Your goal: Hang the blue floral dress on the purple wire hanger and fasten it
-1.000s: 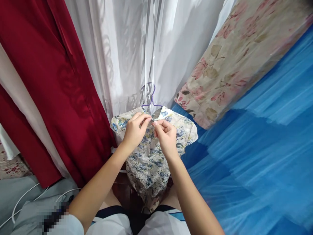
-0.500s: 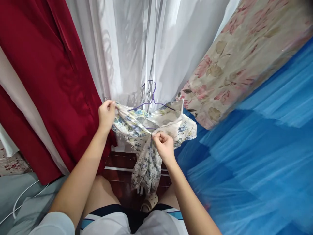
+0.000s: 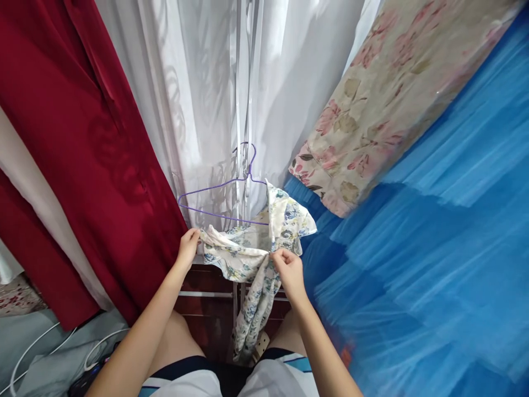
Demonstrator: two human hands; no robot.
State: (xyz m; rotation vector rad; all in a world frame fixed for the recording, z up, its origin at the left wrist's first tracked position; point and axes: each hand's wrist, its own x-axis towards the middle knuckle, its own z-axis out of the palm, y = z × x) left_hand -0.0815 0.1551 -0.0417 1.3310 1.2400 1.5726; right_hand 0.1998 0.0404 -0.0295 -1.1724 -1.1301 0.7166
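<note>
A small floral garment (image 3: pixel 252 251), white with blue flowers, hangs half off a purple wire hanger (image 3: pixel 215 198). Its right shoulder is still over the hanger's right end; its left shoulder is off and pulled down. My left hand (image 3: pixel 188 248) is closed on the garment's left edge below the hanger's bare left arm. My right hand (image 3: pixel 289 270) pinches the front of the garment near its middle. The hanger's hook (image 3: pixel 248 157) hangs in front of the white curtain (image 3: pixel 215 88).
A dark red curtain (image 3: pixel 82 138) hangs at the left. A floral cloth (image 3: pixel 380 99) and blue netting (image 3: pixel 433 248) fill the right. White cables (image 3: pixel 37 344) lie on grey fabric at the lower left. A dark wooden rack (image 3: pixel 206 303) stands beyond my knees.
The garment was closed on the hanger a second ago. Since then my left hand pulled the left shoulder off and down, baring the hanger's left arm; my right hand lowered slightly.
</note>
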